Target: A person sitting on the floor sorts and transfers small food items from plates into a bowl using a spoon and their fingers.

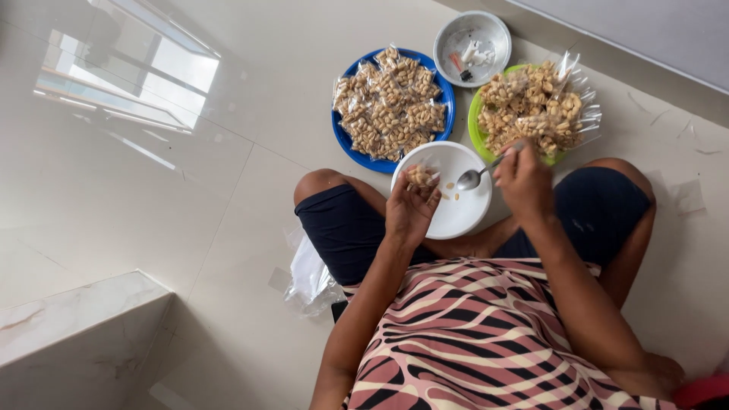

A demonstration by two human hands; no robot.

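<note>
Blue plate (pixel 342 137) far left, piled with tan nut packets (pixel 391 102); green plate (pixel 474 121) far right; white bowl (pixel 463 212) between; steel spoon (pixel 472 178) silver; navy shorts (pixel 342 235); shirt (pixel 471 334) pink, black and cream wavy stripes; cream glossy floor tiles (pixel 228 91).

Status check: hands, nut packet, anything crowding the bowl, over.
Left hand holds a small clear nut packet over the white bowl. Right hand grips a spoon, tip in the bowl. Blue plate and green plate close behind; nothing blocking.
</note>
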